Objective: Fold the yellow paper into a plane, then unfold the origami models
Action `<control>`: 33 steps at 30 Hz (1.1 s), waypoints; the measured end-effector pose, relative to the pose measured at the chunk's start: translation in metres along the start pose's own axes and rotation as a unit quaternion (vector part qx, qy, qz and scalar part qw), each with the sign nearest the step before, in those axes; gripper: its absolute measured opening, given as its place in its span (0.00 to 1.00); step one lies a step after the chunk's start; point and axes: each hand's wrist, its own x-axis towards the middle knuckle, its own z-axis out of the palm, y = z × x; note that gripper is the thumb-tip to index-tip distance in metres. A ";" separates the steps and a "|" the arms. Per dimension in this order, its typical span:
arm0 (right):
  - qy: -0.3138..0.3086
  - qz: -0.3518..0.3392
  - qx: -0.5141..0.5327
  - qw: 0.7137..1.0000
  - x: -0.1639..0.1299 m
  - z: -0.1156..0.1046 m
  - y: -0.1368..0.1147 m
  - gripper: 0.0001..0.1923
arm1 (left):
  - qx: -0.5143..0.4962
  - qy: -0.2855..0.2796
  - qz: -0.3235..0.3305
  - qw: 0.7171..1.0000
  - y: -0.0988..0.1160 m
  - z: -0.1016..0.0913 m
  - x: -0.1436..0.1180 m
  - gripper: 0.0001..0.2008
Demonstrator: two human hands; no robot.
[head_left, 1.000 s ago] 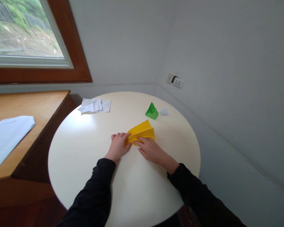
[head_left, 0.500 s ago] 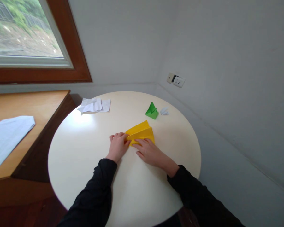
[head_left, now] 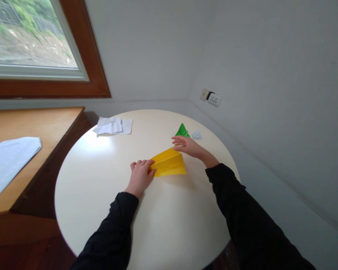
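At the left, the round tabletop (head_left: 84, 187) offers a broad bare stretch, so there is room to swing or turn a sheet that way; near its far left rim lie overlapping white sheets (head_left: 109, 126), well apart from the work. Next comes the left hand (head_left: 141, 173), its thumb and fingers pinching the narrow end of the yellow paper (head_left: 170, 165). That paper lies around the middle of the tabletop, fanning out to the right, with a lengthwise fold standing slightly raised. It should be very light, pliable across its flat parts and stiffer along the fold, easily dented or wrongly creased by a hard grip. The narrow, layered end looks like the firmest hold; the wide end is better pressed flat than squeezed. Just beyond it sits the green folded paper (head_left: 182, 130), partly covered by the right hand (head_left: 188, 145). This hand's fingers are loosely extended, closed around nothing; whether they brush the yellow paper's far corner is hard to tell. Past them is a small white folded paper (head_left: 197, 135), leaving little space there before the tabletop's rim and the wall (head_left: 270, 112).
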 end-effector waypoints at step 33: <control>0.343 -0.109 0.037 0.932 -0.024 0.025 0.030 0.07 | -0.030 0.013 -0.004 0.999 -0.004 0.008 -0.003 0.07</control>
